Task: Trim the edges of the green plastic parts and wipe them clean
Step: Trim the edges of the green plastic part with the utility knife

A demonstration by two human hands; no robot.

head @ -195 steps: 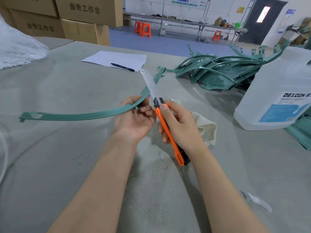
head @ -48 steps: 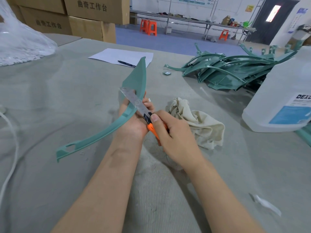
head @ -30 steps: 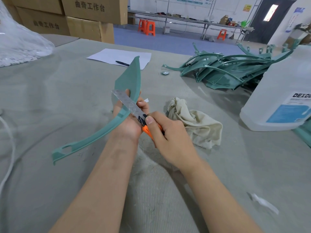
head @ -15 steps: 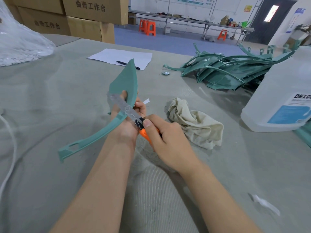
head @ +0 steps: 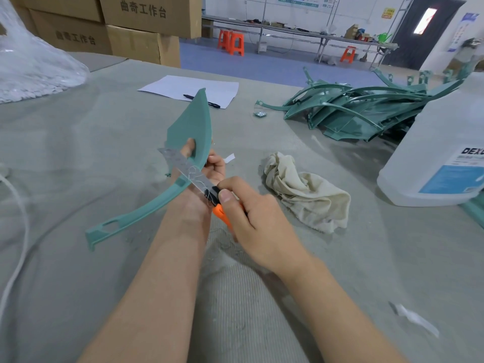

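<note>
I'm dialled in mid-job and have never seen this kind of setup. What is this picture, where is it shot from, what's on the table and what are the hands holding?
No machine here: a person works bare-handed, and the single picture comes from a wide-angle camera on their head, looking down over both forearms.

The left hand grips a curved green plastic part. The right hand holds an orange utility knife, its blade laid across the part's edge.

On the grey table lie a crumpled cream cloth, a pile of green plastic parts, a large white jug with a blue label, and a white paper sheet with a pen on it.
</note>
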